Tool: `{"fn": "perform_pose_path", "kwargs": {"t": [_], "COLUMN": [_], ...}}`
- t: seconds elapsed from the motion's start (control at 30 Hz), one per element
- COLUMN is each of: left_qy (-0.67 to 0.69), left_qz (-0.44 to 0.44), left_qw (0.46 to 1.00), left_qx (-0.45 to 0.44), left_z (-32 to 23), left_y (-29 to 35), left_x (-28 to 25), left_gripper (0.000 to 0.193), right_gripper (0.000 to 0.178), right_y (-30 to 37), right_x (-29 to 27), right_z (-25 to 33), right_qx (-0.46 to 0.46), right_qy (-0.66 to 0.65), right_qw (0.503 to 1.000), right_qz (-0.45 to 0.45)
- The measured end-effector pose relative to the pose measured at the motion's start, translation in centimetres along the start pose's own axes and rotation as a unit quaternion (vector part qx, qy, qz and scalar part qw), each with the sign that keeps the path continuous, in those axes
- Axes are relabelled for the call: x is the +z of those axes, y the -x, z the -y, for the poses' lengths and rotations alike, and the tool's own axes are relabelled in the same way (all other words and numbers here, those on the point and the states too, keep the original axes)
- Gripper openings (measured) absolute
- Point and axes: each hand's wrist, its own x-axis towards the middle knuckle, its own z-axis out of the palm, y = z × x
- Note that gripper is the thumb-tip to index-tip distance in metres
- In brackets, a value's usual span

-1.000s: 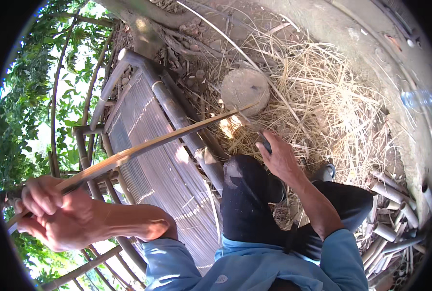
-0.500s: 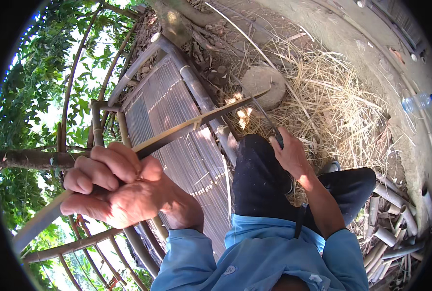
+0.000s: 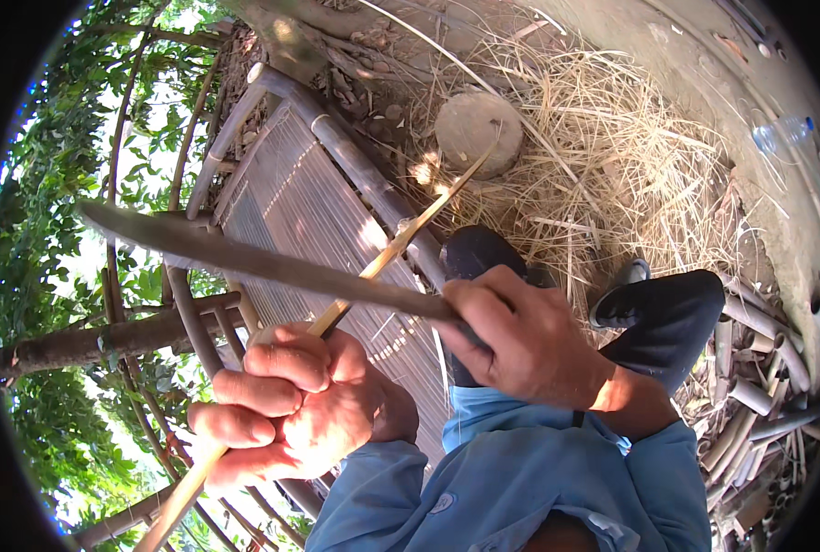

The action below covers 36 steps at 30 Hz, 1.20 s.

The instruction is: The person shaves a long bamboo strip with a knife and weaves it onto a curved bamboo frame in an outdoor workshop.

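We have the knife (image 3: pixel 244 260) crossing over the bamboo strip (image 3: pixel 396 247), the bamboo bench (image 3: pixel 281 198) partly beneath both; right of the bench, a block (image 3: pixel 474 129) beside straw (image 3: pixel 612 184), a bottle (image 3: pixel 782 134) farther right, bamboo offcuts (image 3: pixel 752 397) nearer us.

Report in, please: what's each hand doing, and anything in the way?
Left hand closed around split bamboo strip. Right hand gripping long-bladed knife. Knife crosses strip in view, hiding part; contact unclear.

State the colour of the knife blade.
Dark greyish brown: the knife blade shows best in the head view.
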Motion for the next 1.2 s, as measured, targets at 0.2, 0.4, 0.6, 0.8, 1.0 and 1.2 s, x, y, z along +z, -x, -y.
{"fn": "perform_pose_path", "kwargs": {"t": [0.2,0.4,0.6,0.8,1.0,1.2], "left_qy": [-0.015,-0.038,-0.063,-0.069,-0.071,-0.054], "left_qz": [-0.006,0.028,0.019,0.034,0.02,0.043], "left_qw": [1.0,0.999,0.997,0.995,0.996,0.997], "left_qx": [-0.026,-0.003,0.035,0.06,0.053,0.031], "left_z": [-2.0,-0.7,-0.6,0.2,-0.6,-1.5], "left_y": [0.3,0.3,0.5,-1.3,-0.6,0.1], "left_x": [-1.1,-0.4,-1.1,-1.7,-2.0,-4.5], "left_gripper": [0.041,0.043,0.047,0.048,0.049,0.045], "right_gripper": [0.017,0.019,0.018,0.02,0.016,0.016], "right_y": [0.1,0.6,1.3,-0.4,-0.5,0.8], "right_x": [2.2,2.7,2.7,1.8,4.2,5.6], "right_z": [-0.8,-3.9,-1.3,-2.8,-1.7,-1.0], "right_qx": [-0.005,0.01,-0.043,0.008,-0.017,-0.073], "right_qy": [0.056,0.11,0.049,0.056,0.059,0.081], "right_qw": [0.998,0.993,0.997,0.997,0.998,0.994], "right_qz": [0.023,0.037,0.039,-0.053,-0.016,0.008]}}
